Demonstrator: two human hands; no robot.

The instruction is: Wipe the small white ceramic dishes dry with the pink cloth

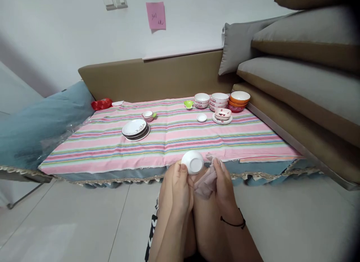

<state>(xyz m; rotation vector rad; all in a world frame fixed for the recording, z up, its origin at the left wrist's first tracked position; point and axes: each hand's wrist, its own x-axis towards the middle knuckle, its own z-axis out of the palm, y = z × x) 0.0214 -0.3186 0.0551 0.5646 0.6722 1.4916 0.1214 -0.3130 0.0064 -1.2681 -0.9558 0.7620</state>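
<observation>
A small white dish (pixel 192 161) is gripped at its left rim by my left hand (pixel 181 183), its underside with the foot ring turned toward me. Just to the right, my right hand (pixel 223 181) is closed around a pale mauve cloth (pixel 206 183) that hangs beside the dish. Both hands are above my knees, in front of the sofa's front edge. Beyond them on the striped cloth, another small white dish (pixel 201 117) lies near a pink-and-white patterned bowl (pixel 223 113) resting on small plates (pixel 222 122).
Stacked plates (pixel 134 128) and small bowls (pixel 147 115) stand left of centre. Stacked white bowls (pixel 219 98), orange-sided bowls (pixel 240 98) and a green dish (pixel 188 104) sit at the back right. A red bundle (pixel 101 104) lies far left. Cushions (pixel 303 82) are piled at right.
</observation>
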